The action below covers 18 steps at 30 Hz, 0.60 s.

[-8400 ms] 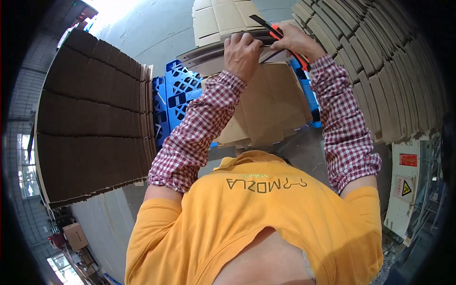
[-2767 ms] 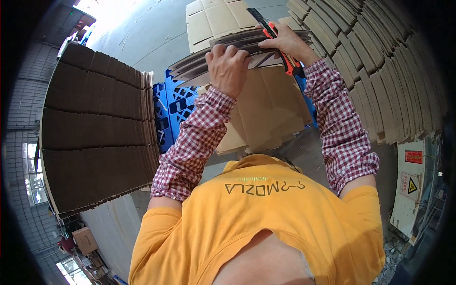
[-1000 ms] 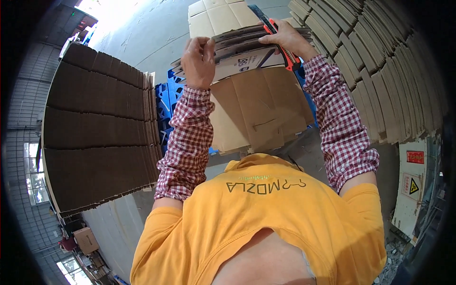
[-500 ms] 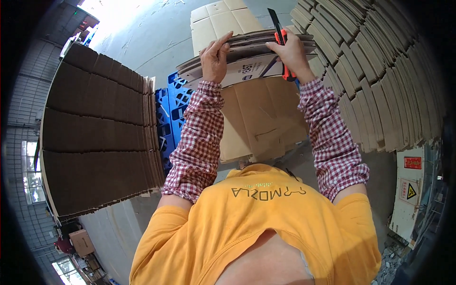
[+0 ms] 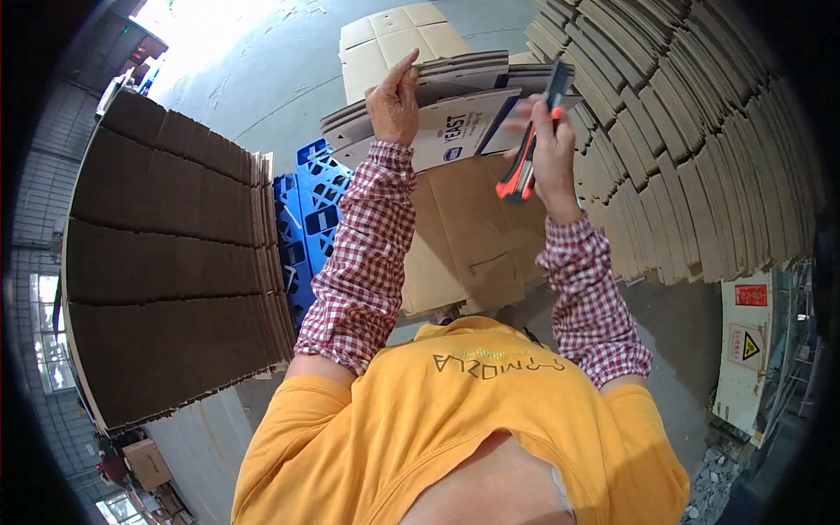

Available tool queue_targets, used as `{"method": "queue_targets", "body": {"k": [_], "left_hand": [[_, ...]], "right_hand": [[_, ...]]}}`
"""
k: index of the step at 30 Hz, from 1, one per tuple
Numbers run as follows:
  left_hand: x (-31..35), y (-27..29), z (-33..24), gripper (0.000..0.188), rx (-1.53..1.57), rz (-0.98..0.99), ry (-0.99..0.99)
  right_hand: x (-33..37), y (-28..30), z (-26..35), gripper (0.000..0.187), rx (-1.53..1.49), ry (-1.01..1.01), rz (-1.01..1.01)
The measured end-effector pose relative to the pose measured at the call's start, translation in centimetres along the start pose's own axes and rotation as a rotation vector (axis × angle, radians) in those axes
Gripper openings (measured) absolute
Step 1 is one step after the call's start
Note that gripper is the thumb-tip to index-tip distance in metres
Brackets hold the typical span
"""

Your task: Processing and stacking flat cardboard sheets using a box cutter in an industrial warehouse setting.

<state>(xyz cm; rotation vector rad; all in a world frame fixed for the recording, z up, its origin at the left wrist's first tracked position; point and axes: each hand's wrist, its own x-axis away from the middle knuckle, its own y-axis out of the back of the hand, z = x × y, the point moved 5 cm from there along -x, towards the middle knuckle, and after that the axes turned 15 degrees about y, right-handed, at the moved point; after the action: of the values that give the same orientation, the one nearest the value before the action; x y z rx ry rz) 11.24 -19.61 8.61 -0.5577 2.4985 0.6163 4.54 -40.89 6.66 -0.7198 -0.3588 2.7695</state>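
My left hand (image 5: 394, 109) is closed over the upper edge of a bundle of flattened printed cartons (image 5: 472, 122), toward its left end. The bundle stands tilted on edge, its white printed face with a dark blue stripe turned to me. In my right hand (image 5: 556, 162), just in front of the bundle's right part, is a red and black utility knife (image 5: 522, 171). Its blade points up and away from me, and the fingers are partly blurred. Below the bundle lies a brown cardboard sheet (image 5: 477, 219).
A tall stack of dark brown flattened cardboard (image 5: 166, 236) stands at the left, beside a blue plastic pallet (image 5: 311, 197). Many layered cardboard sheets (image 5: 691, 149) fill the right side. Further off lies pale cardboard (image 5: 398, 39). A white panel with a warning sign (image 5: 744, 350) stands at lower right.
My right hand has come off the cartons' upper edge and moved nearer to me with the utility knife. More of the printed face shows. My left hand keeps its hold.
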Motion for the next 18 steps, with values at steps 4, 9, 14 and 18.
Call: {"method": "queue_targets", "body": {"k": [4, 9, 14, 18], "left_hand": [[0.0, -0.1, 1.0, 0.024, 0.005, -0.018, 0.008], [0.5, -0.3, 0.8, 0.023, -0.063, 0.001, 0.0], [0.5, -0.3, 1.7, 0.023, -0.011, -0.065, -0.009], [0.9, -0.4, 1.6, 0.023, -0.022, -0.047, 0.009]], "right_hand": [[3.6, -3.3, -1.3, 0.033, -0.288, -0.496, 0.269], [3.6, -4.6, -3.6, 0.032, -0.303, -0.596, 0.282], [3.4, -6.0, -4.7, 0.031, -0.32, -0.677, 0.285], [3.5, -6.1, -5.1, 0.031, -0.329, -0.675, 0.254]]}}
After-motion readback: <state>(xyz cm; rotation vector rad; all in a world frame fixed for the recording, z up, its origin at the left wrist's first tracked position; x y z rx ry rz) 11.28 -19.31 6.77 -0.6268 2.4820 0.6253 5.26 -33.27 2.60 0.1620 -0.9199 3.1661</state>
